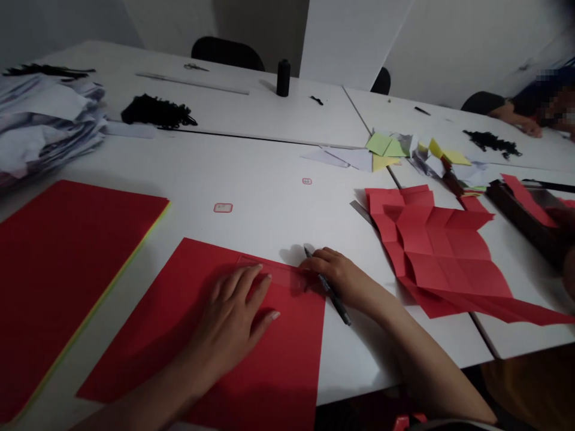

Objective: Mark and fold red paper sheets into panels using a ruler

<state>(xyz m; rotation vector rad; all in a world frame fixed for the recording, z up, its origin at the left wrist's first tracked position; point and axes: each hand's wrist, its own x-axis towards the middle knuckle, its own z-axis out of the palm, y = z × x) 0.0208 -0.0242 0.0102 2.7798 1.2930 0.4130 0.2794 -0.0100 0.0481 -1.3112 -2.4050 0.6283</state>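
A sheet of red paper (171,299) lies flat on the white table (265,179) in front of me. A clear ruler (281,275) rests along its far edge, hard to see against the red. My left hand (238,305) is spread flat on the sheet, fingertips at the ruler's near side. At the sheet's far right corner my right hand (339,272) is closed on a dark pen (335,299), which slants across the fingers. The right fingertips meet the paper's edge near the ruler's end; whether they press the ruler is unclear.
Stacked red sheets (90,239) lie left, near a white paper heap (49,120). Creased red paper (449,245) covers a grey strip (362,212) at right. Colored scraps (386,146), black yarn (157,111) and a black spool (283,78) stand farther back. Another person's hand (516,120) is far right.
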